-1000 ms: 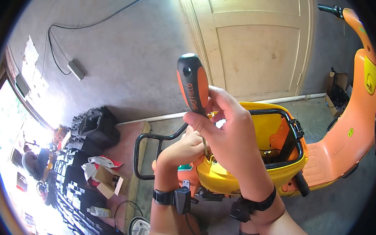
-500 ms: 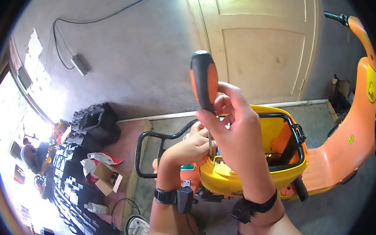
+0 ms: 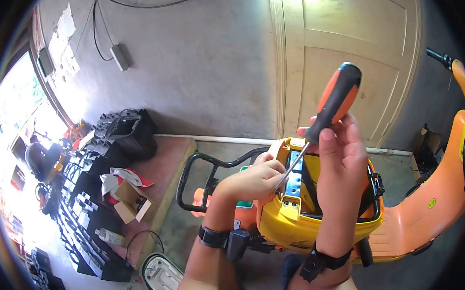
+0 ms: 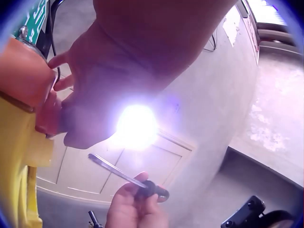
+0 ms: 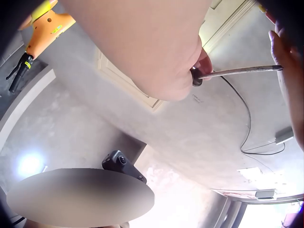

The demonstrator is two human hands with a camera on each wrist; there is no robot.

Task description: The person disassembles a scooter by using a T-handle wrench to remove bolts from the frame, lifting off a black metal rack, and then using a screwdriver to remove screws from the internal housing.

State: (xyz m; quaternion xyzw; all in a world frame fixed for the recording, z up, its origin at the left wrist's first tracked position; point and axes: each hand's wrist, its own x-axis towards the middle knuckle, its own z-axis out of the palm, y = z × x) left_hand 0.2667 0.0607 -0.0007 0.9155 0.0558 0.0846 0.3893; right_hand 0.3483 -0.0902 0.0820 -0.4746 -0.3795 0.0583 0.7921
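Note:
My right hand [image 3: 341, 155] pinches a screwdriver [image 3: 339, 92] low on its black and orange handle. Its shaft slants down to the left, and the tip overlaps the edge of my left hand [image 3: 254, 179] in the head view. The left wrist view shows the metal shaft [image 4: 116, 170] bare, its tip off the scooter. My left hand grips the rear end of a scooter, its fingers [image 4: 61, 83] bent around the orange tail [image 4: 21, 71] with a red part [image 4: 50, 114] at the thumb side. Beside it, yellow bodywork [image 3: 291, 225] surrounds an open compartment with a light, perforated strip [image 3: 294, 181].
A black rear rack [image 3: 181, 187] juts out left of my left hand. The orange footboard [image 3: 395, 230] stretches right. A cardboard box [image 3: 131, 203], a bottle [image 3: 109, 237] and black crates [image 3: 129, 135] sit on the left. Behind are a grey wall [image 3: 194, 65] and a door [image 3: 350, 67].
The screwdriver has gone from nearly upright to leaning right, as my right hand moved right and away from my left. My left hand stays at the tail. The head view has shifted.

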